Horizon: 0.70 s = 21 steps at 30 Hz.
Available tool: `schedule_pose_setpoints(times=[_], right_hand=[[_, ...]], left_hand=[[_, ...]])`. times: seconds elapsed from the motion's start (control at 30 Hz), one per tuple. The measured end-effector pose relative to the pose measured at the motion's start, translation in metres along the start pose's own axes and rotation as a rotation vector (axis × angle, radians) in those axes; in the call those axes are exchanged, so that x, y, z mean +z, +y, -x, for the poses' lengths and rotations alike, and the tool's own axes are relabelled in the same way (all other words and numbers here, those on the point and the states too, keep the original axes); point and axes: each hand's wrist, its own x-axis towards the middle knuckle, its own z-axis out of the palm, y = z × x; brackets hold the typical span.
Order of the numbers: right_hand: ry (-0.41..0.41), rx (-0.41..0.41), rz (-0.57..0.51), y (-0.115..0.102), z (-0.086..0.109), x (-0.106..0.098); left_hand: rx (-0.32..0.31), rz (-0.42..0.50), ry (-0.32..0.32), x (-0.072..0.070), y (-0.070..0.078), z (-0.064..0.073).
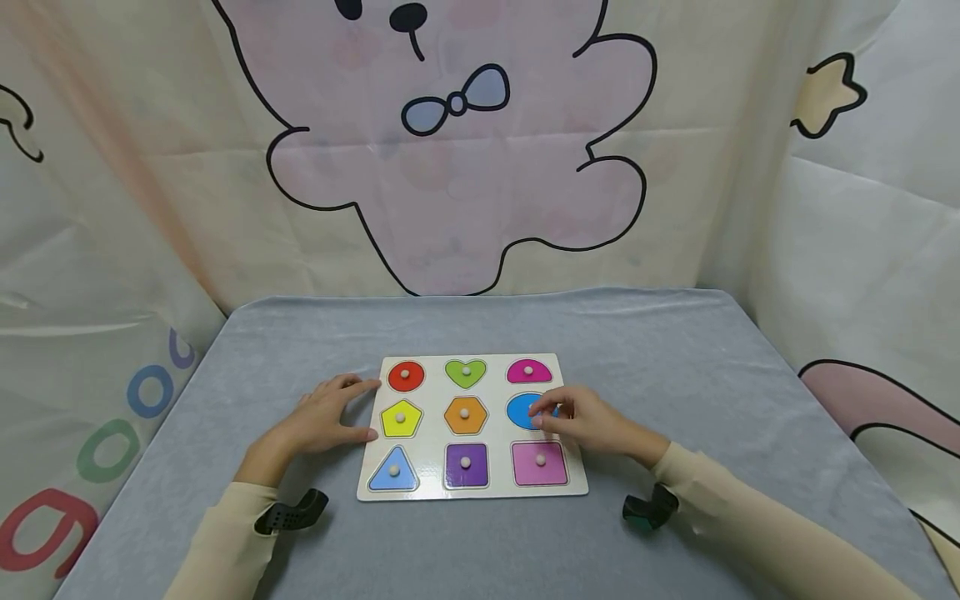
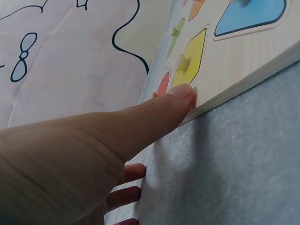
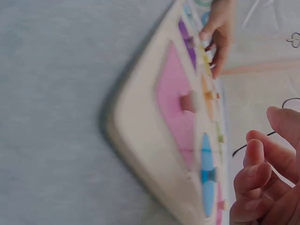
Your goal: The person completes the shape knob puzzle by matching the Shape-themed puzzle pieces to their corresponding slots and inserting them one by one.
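Note:
A white wooden peg puzzle board (image 1: 431, 477) lies flat on the cloth. It bears several coloured shapes, each with a small round knob. My left hand (image 1: 315, 419) is at its left edge, fingers fairly straight; the thumb (image 2: 159, 110) touches the edge beside the yellow pentagon (image 2: 196, 56). Over the blue oval (image 1: 519, 410) is my right hand (image 1: 592, 423), thumb and index finger near its knob. From the right wrist, the loosely bent fingers (image 3: 253, 176) appear apart from that knob, holding nothing. The pink rectangle (image 1: 528, 473) sits in the near right corner.
Blue-grey cloth (image 1: 450, 550) covers the table around the board. Printed fabric (image 1: 525, 192) hangs behind and on both sides. Each wrist wears a black band, one on the left (image 1: 292, 513) and one on the right (image 1: 651, 506).

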Motion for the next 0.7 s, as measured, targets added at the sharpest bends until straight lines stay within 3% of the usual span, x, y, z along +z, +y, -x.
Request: schedule_pose_setpoints(times=[0.43, 0.7], right_hand=[[0.073, -0.025, 0.020, -0.006, -0.022, -0.007], [0.124, 0.008, 0.050, -0.008, -0.036, -0.016]], left_hand=[[-0.004, 0.013, 0.022, -0.002, 0.002, -0.001], [0.002, 0.023, 0.030, -0.002, 0.001, -0.002]])
